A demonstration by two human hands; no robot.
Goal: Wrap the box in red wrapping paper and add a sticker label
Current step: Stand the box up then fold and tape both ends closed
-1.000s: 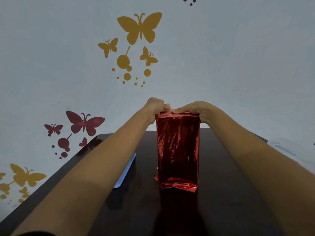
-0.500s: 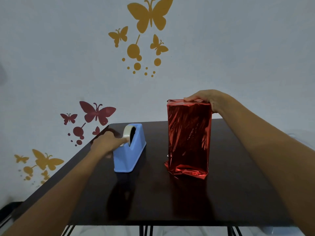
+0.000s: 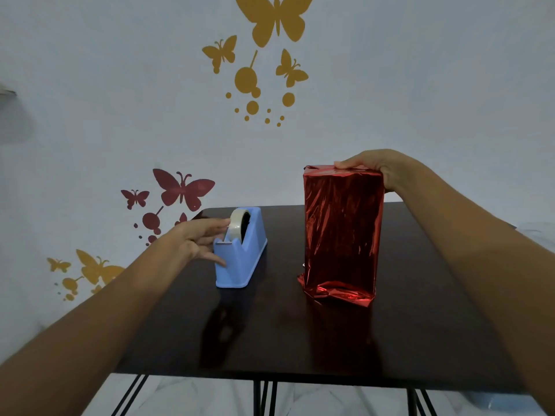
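Note:
The box (image 3: 342, 235), covered in shiny red wrapping paper, stands upright on the dark table (image 3: 300, 340). Loose paper is crumpled at its bottom end. My right hand (image 3: 381, 168) lies over the box's top, fingers pressing the folded paper down, thumb on the right side. A blue tape dispenser (image 3: 243, 259) with a roll of clear tape (image 3: 237, 225) sits to the left of the box. My left hand (image 3: 198, 241) is at the dispenser's left side, fingers spread and straight, fingertips touching the roll and the blue body.
The table's near edge (image 3: 300, 378) runs across the lower frame, with black metal legs below it. A pale wall with gold and red butterfly decals stands behind the table. Bare tabletop lies in front of the box and dispenser.
My left hand left the box top a second ago and went to the tape dispenser. It now has opened its fingers against the roll. My right hand stays on the box top.

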